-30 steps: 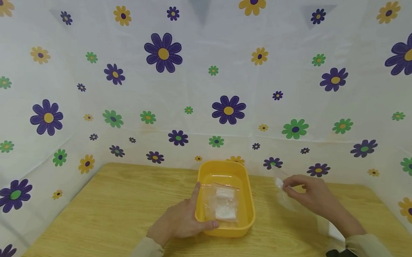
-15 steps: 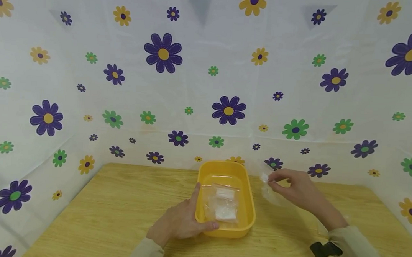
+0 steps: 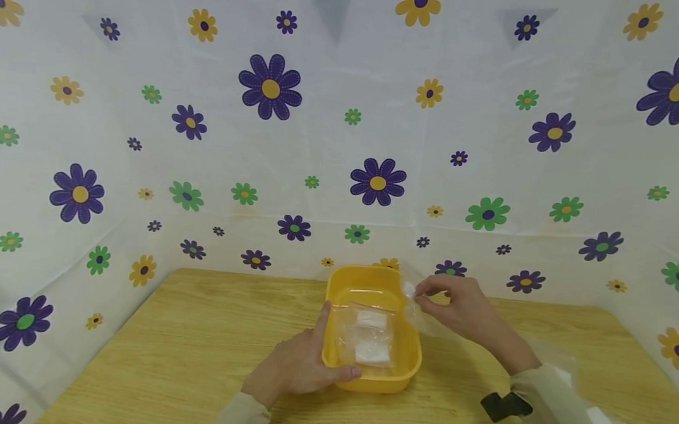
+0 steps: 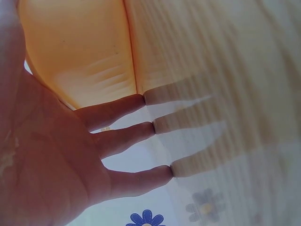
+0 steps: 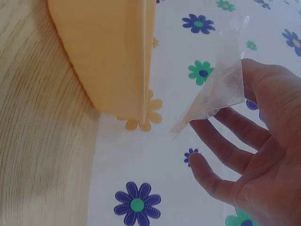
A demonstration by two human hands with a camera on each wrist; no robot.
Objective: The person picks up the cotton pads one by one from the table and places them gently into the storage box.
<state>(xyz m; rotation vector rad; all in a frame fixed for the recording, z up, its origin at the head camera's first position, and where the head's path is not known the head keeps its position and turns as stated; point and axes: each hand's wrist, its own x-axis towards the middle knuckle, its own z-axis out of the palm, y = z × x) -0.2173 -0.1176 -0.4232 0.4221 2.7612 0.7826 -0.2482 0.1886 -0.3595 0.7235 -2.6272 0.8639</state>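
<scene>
A yellow plastic bin (image 3: 414,368) stands on the wooden table in the head view. Inside it lies a clear zip bag (image 3: 372,349) with white contents or labels; whether several are stacked I cannot tell. My left hand (image 3: 290,365) rests against the bin's left side, thumb over its near rim. In the left wrist view, its other fingers (image 4: 141,181) stretch out straight to the tabletop. My right hand (image 3: 463,309) pinches another clear plastic bag (image 5: 223,87) between thumb and fingertips, by the bin's far right rim. That bag hangs beside the rim, partly see-through.
More clear bags with white patches (image 3: 602,421) lie at the right, partly behind the right sleeve. The wooden table (image 3: 197,338) runs back to a white flower-printed cloth (image 3: 320,141), which also rises at both sides.
My right hand has moved left with the pinched bag, from the table's right side to the bin's right rim. The left hand and the bin have stayed put.
</scene>
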